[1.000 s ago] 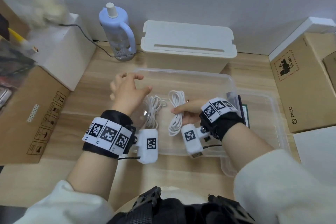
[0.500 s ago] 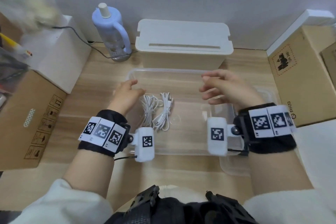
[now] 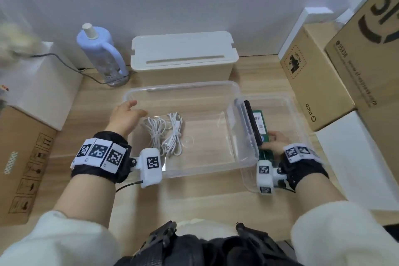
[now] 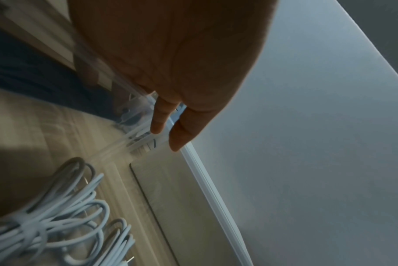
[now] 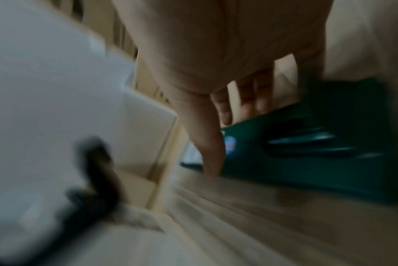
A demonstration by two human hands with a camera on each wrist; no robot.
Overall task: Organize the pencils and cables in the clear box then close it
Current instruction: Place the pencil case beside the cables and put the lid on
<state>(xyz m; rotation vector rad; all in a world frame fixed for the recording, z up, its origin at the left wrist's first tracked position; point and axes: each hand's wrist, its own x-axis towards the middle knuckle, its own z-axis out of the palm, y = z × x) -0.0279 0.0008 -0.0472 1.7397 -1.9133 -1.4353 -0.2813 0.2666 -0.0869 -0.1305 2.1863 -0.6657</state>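
Your right hand (image 3: 275, 142) closes its fingers around the green pencil box (image 3: 261, 125) lying in the lid (image 3: 295, 114) beside the clear box (image 3: 185, 86) — light, stiff card, so grip its long sides; your left hand (image 3: 127, 114) rests relaxed on the rim, near the floppy coiled cables (image 3: 164, 134) inside

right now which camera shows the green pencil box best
The head view: the green pencil box lies on the clear lid beside a black box, label visible, right hand on it. The right wrist view shows a blurred green slab; the left wrist view misses it.
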